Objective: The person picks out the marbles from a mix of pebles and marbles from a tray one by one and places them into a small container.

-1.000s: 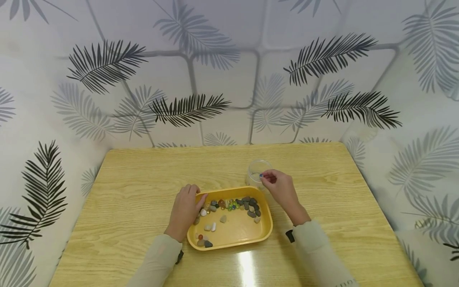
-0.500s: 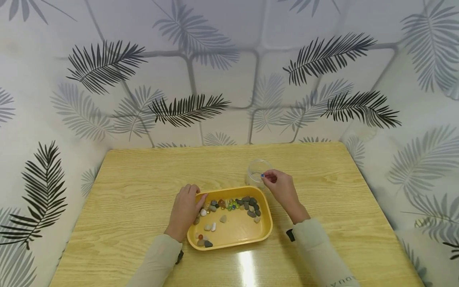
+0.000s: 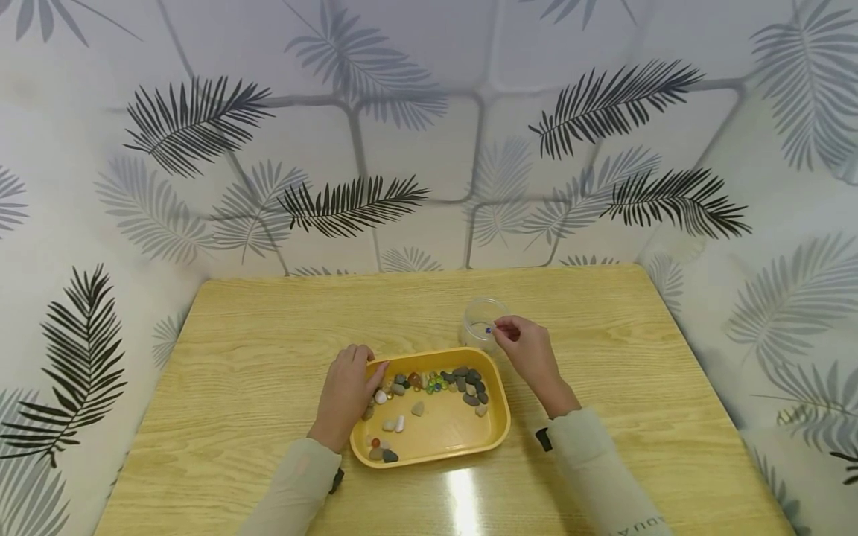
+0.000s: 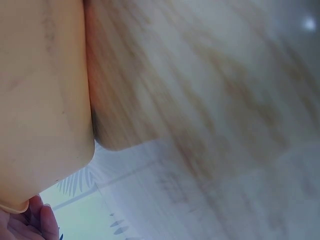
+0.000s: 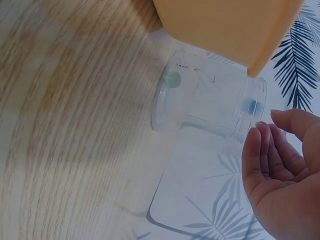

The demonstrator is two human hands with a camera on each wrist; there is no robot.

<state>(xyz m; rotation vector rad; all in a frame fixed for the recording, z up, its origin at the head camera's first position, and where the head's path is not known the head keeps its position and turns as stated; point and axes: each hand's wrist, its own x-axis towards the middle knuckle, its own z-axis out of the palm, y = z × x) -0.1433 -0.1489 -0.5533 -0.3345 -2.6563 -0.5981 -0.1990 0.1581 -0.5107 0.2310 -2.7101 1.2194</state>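
At the tray's far left corner, my left hand (image 3: 340, 393) grips the rim of the yellow tray (image 3: 442, 452), thumb inside and fingers outside. Those fingers also show below the tray wall in the left wrist view. My right hand (image 3: 529, 356) is at the mouth of a clear plastic jar (image 3: 474, 336), thumb and fingertips slightly parted. A small blue marble (image 5: 252, 106) shows through the jar's wall just inside the mouth, apart from the fingertips. Near the jar's bottom is a pale green marble (image 5: 173, 79).
Grey stones (image 3: 471, 400) line the tray's right end, and green glass marbles (image 3: 436, 383) lie along its far side. Several pale stones, a red bead (image 3: 375, 442) and darker stones lie toward the left. Patterned cloth (image 3: 415, 149) surrounds the wooden table (image 3: 268, 320).
The blue marble, pinched in my right fingertips before, has come free at the jar's mouth. My right fingers have parted a little. My left hand and the tray have stayed put.
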